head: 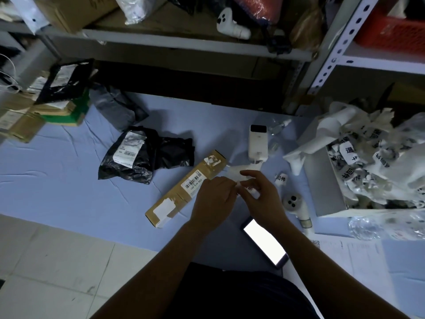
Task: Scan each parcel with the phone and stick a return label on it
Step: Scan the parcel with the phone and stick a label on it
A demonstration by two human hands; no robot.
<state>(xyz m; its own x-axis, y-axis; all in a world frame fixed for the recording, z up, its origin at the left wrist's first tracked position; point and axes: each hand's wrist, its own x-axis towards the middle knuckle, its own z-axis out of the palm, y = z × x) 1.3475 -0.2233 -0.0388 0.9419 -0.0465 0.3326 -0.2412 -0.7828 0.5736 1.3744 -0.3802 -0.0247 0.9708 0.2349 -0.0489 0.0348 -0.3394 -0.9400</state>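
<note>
Return label (251, 191) pinched by left hand (213, 199) and right hand (262, 194) beside the cardboard parcel (184, 189).

We see both hands with fingers curled, thumbs and fingertips nipping the small white label between them, just off the parcel's right long side and above the blue sheet (80, 180). The cardboard parcel lies slantwise in the middle of that sheet, barcode sticker up. The phone (264, 242) lies screen up and lit near the sheet's near edge, partly under the right forearm. A black bag parcel (140, 155) rests just beside the cardboard one, on its left. A white device (258, 141) with a dark screen lies beyond the hands, and a loose label (281, 178) lies to their right.
</note>
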